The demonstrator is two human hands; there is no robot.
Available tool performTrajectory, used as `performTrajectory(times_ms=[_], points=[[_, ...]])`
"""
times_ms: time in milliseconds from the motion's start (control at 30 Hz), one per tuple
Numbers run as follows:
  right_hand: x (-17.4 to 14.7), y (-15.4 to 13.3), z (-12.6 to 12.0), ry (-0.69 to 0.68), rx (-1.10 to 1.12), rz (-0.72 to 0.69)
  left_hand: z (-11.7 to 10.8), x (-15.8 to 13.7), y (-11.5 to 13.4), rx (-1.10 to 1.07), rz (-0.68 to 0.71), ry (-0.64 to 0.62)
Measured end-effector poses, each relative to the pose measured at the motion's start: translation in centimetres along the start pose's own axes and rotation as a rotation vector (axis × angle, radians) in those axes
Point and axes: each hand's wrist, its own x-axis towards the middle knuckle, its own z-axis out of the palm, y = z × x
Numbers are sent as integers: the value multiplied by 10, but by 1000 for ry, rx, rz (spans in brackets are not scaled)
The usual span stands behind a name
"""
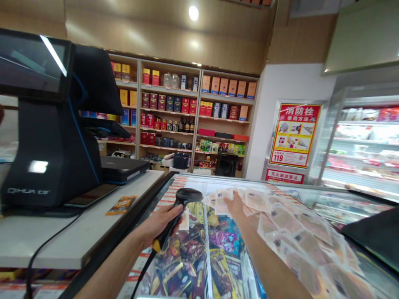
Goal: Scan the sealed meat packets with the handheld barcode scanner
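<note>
My left hand (163,224) is wrapped round the handle of a black barcode scanner (188,194), its head pointing right and its cable trailing down toward me. Fingers of my right hand (236,206) are closed on the edge of a clear flat packet (222,201) with a pale label. More such flat packets (289,224) lie spread and overlapping to the right on the glass top of a chest freezer (187,180). Beneath the glass, colourful wrapped ice creams (183,265) are visible on both sides of a white wire divider (206,245).
At left a black checkout terminal (52,158) stands on a white counter (62,236), with a small orange packet (121,205) near the counter's edge. Shelves of boxed goods (168,104) line the back wall. A lit display fridge (364,141) is at right.
</note>
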Motion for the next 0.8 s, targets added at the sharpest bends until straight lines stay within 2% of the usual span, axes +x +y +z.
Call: performTrajectory(times_ms=[100,233,367,500,667,800], points=[[3,-6,4,31,-186,-82,-14,-6,2,-10,-24,82],[6,-4,15,-24,-420,-255,-32,-16,4,-17,-44,166],[3,-1,23,-67,-629,-319,-44,-20,1,-7,-79,173],[-6,-9,23,-15,-766,-365,-55,-22,-8,-7,-89,195],[-29,-35,34,-40,-670,-353,-67,-29,-14,-11,-113,213],[-61,-65,59,-263,-532,-315,-73,-40,-11,-14,-101,317]])
